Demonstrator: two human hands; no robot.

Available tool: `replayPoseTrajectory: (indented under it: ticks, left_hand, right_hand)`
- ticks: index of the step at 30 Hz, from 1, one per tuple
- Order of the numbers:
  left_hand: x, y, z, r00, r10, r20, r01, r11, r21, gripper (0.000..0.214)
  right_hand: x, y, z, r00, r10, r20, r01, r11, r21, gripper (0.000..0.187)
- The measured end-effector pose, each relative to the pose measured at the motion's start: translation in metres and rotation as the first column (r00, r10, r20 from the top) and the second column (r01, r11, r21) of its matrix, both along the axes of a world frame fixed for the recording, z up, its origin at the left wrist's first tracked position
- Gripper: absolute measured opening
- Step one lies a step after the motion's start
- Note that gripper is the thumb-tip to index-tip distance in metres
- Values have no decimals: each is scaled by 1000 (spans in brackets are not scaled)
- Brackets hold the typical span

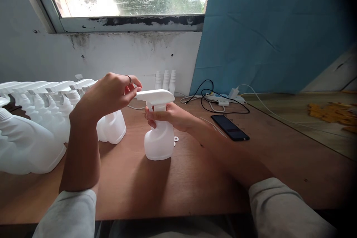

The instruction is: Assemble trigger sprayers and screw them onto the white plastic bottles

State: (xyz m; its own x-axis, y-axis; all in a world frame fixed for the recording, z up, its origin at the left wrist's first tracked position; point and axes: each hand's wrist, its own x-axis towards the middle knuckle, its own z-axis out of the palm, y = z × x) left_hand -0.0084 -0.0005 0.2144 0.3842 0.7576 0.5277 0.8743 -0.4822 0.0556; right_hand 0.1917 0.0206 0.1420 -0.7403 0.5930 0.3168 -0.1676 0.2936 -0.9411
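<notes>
A white spray bottle stands upright on the brown table, its trigger head pointing left. My right hand is closed round the bottle's neck, just under the head. At the tip of the head, my left hand pinches the nozzle between thumb and fingers; a ring is on one finger. Small white washers lie on the table behind the bottle, partly hidden by it. Another white bottle stands behind my left forearm.
Several white spray bottles crowd the table's left side. Slim white bottles stand by the wall. To the right lie a phone, thin white tubes and a power strip with tangled cables. The table's front edge runs close to me.
</notes>
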Motion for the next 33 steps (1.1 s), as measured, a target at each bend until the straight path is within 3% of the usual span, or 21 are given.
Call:
replayPoseTrajectory:
  ticks: [7, 12, 15, 20, 27, 33]
  left_hand:
    - [-3, 4, -4, 996, -86, 15, 85, 995, 51, 28]
    - [-5, 6, -6, 990, -142, 2, 142, 985, 94, 27]
    - [-6, 6, -5, 988, -157, 5, 155, 977, 145, 27]
    - [-9, 7, -5, 952, -299, 62, 282, 938, 201, 24]
    - [-6, 0, -2, 936, -349, 49, 340, 931, 134, 25]
    - [-7, -10, 2, 911, -413, 12, 413, 911, 16, 30]
  right_hand:
    - [0, -4, 3, 996, -78, 41, 79, 997, -6, 23]
    - [-1, -4, 2, 998, -54, -15, 53, 999, -9, 20]
    - [-1, -5, 2, 997, -72, 32, 72, 997, -9, 21]
    - [0, -7, 3, 1000, -10, -7, 10, 1000, 16, 14]
    - [2, 2, -3, 991, 122, -60, -121, 992, 17, 14]
    - [2, 5, -5, 992, 100, -81, -100, 995, 7, 16]
